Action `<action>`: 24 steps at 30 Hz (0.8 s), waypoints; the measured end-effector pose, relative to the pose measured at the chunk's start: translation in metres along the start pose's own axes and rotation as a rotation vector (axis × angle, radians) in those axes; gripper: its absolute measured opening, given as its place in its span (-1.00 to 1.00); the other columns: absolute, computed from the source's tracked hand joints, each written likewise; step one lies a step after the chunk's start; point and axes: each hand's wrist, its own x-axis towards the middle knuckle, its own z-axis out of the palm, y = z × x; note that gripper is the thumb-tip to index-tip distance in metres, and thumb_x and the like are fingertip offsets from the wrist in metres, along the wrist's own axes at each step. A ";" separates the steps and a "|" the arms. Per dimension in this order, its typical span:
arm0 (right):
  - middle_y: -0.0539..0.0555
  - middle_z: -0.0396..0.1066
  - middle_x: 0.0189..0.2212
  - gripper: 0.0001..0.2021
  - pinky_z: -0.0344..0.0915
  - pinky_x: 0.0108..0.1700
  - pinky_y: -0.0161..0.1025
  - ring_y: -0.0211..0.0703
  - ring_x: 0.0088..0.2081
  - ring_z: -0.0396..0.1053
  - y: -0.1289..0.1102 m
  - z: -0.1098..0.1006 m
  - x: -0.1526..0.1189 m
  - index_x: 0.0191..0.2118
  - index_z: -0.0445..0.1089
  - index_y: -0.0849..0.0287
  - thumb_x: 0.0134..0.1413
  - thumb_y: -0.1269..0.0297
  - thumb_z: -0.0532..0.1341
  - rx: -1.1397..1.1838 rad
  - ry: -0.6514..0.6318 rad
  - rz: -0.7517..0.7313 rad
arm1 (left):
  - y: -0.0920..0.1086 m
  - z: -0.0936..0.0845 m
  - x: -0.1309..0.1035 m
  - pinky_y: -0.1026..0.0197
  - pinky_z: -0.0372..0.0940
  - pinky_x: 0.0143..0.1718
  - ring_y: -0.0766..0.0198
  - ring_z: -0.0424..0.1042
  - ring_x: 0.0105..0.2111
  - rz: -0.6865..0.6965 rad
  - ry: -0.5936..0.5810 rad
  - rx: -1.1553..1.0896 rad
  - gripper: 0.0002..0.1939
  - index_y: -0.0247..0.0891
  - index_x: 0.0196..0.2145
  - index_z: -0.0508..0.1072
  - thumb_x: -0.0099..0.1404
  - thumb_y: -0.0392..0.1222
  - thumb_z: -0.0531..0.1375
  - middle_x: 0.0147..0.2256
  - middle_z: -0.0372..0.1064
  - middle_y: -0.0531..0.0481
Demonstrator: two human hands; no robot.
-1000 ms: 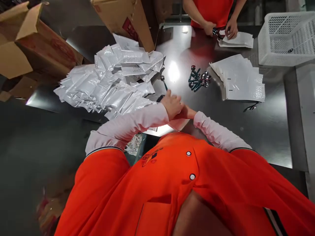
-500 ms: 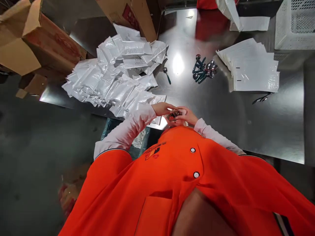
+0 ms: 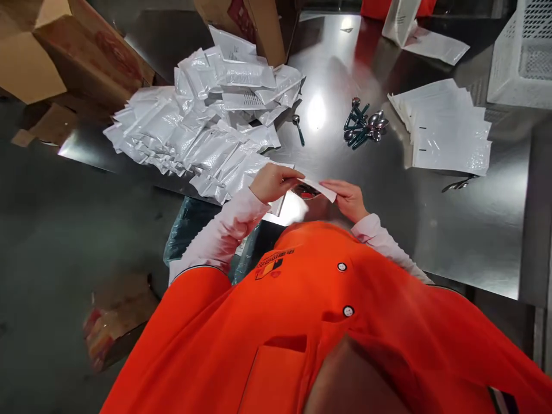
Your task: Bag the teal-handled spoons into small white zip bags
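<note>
Probably straightening a white strip (image 3: 322, 188), pinched by closed fingers of left hand (image 3: 271, 183) and right hand (image 3: 350, 199) beside packet pile (image 3: 198, 123), needing even tension next.

Holds a white piece (image 3: 319, 188) by opposite ends with left hand (image 3: 273, 182) and right hand (image 3: 349, 199), near heaped packets (image 3: 194, 123), apart from spoons (image 3: 366, 126) on the tabletop (image 3: 457, 230).
</note>
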 end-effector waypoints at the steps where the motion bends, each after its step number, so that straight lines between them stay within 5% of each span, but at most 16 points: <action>1: 0.13 0.60 -0.05 -0.69 0.36 0.20 0.07 0.05 0.05 0.49 -0.008 -0.007 0.006 -0.19 0.66 -0.03 0.25 -0.04 0.22 -0.044 0.009 -0.036 | 0.004 -0.008 -0.003 0.23 0.37 -0.14 0.21 0.57 -0.27 0.020 0.042 0.012 -0.70 -0.20 -0.10 0.68 0.33 -0.15 0.19 -0.26 0.64 -0.06; 5: 0.14 0.60 -0.17 -0.69 0.38 0.14 0.07 0.05 -0.02 0.48 -0.029 -0.026 0.029 -0.23 0.67 0.00 0.19 -0.08 0.30 -0.059 0.053 -0.112 | 0.020 -0.035 -0.011 0.22 0.39 -0.13 0.24 0.56 -0.27 0.068 0.268 0.010 -0.71 -0.12 -0.10 0.67 0.33 -0.19 0.17 -0.23 0.64 0.00; 8: 0.12 0.57 -0.30 -0.62 0.45 -0.03 0.00 0.01 -0.17 0.50 -0.025 -0.025 0.038 -0.23 0.65 0.08 0.09 -0.15 0.35 0.085 0.176 0.003 | 0.026 -0.038 -0.007 0.18 0.40 -0.17 0.22 0.54 -0.33 0.056 0.263 -0.009 -0.72 -0.17 -0.10 0.67 0.31 -0.25 0.20 -0.28 0.63 -0.01; 12: 0.07 0.54 -0.36 -0.54 0.46 -0.17 -0.10 -0.06 -0.27 0.47 0.003 0.001 0.044 -0.27 0.56 0.14 -0.19 -0.13 0.46 0.321 0.275 0.265 | 0.028 -0.011 0.017 0.06 0.34 0.06 0.12 0.52 -0.10 -0.032 0.413 0.114 -0.72 -0.26 -0.11 0.65 0.32 -0.35 0.18 -0.13 0.60 -0.12; 15: 0.06 0.53 -0.38 -0.58 0.43 -0.19 -0.11 -0.10 -0.32 0.44 0.022 0.022 0.045 -0.37 0.50 0.14 -0.28 -0.08 0.46 0.395 0.336 0.345 | 0.028 0.023 0.037 0.10 0.34 0.05 0.16 0.50 -0.10 0.047 0.280 0.054 -0.78 -0.25 -0.15 0.64 0.34 -0.31 0.20 -0.14 0.58 -0.12; 18: 0.07 0.54 -0.35 -0.64 0.41 -0.11 -0.09 -0.08 -0.27 0.44 0.027 0.026 0.043 -0.36 0.51 0.14 -0.17 -0.07 0.38 0.333 0.322 0.285 | 0.027 0.052 0.051 0.16 0.35 0.03 0.21 0.50 -0.10 0.067 0.153 -0.036 -0.83 -0.24 -0.15 0.62 0.34 -0.24 0.26 -0.13 0.56 -0.12; 24: 0.05 0.49 -0.37 -0.79 0.37 -0.04 -0.10 -0.07 -0.20 0.41 0.017 0.006 0.036 -0.47 0.45 0.14 -0.02 0.11 0.24 0.100 0.101 0.126 | 0.021 0.062 0.062 0.24 0.36 -0.03 0.26 0.46 -0.11 0.061 0.264 -0.097 -0.82 -0.29 -0.15 0.60 0.33 -0.17 0.31 -0.08 0.51 -0.14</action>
